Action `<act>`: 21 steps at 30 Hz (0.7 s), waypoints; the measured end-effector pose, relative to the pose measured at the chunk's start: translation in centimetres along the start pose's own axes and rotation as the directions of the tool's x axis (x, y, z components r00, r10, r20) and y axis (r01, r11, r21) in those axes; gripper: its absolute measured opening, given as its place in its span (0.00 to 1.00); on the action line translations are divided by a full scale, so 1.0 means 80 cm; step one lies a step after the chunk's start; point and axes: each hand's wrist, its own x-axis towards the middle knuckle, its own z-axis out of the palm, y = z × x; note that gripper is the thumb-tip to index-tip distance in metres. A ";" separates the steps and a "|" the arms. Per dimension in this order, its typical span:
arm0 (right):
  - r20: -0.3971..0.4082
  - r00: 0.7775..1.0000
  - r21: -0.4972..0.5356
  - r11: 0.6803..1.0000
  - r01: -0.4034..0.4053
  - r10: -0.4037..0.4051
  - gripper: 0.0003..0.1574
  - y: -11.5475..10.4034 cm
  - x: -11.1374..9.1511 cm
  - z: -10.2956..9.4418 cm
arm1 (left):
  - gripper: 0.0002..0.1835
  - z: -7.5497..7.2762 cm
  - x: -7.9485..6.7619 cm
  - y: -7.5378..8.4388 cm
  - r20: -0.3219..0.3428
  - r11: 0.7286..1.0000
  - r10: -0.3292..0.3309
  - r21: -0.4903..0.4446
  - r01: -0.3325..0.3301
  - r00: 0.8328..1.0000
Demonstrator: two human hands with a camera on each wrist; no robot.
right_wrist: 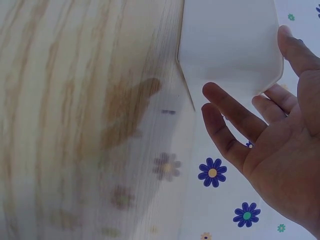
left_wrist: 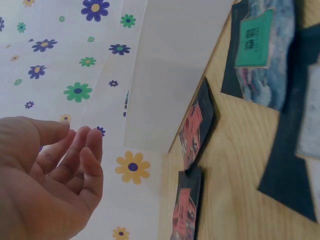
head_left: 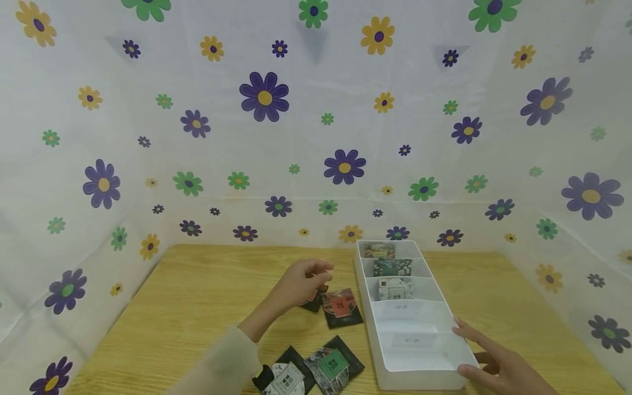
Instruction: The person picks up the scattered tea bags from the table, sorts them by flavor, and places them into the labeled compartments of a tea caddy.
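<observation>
Item: wood-grained tabletop (head_left: 163,312), yellowish, at six o'clock from where I stand. Item: white sheeting (head_left: 301,137), creased, running from nine o'clock through twelve to three. Printed on it: purple daisy (head_left: 101,184), nine; green flower (head_left: 313,12), twelve; second purple daisy (head_left: 591,196), three.

1. From the head, we're looking forward and down over the tray (head_left: 419,379).
2. From each wrist, we're looking closely past the left hand (left_wrist: 55,187) or right hand (right_wrist: 285,167).
3. Across all views, we're sharing the tray.

1 plain, pale cream sleeve (head_left: 222,359) above bare left fingers (left_wrist: 93,180)
</observation>
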 end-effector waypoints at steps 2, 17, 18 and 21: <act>0.005 1.000 0.018 1.000 0.000 0.000 0.44 0.001 0.000 0.001 | 0.14 -0.007 -0.011 -0.002 0.023 1.000 -0.019 -0.006 0.019 1.000; -0.017 0.999 0.001 1.000 -0.027 0.027 0.44 0.004 0.002 0.001 | 0.19 -0.048 -0.085 -0.015 0.111 0.991 -0.128 -0.021 0.131 0.986; -0.017 0.999 0.000 1.000 -0.029 0.029 0.44 0.004 0.002 0.001 | 0.19 -0.051 -0.090 -0.017 0.113 0.990 -0.133 -0.025 0.136 0.985; -0.021 0.999 0.004 0.999 -0.046 0.047 0.45 0.001 0.001 0.002 | 0.21 -0.057 -0.105 -0.024 0.123 0.986 -0.152 -0.048 0.159 0.981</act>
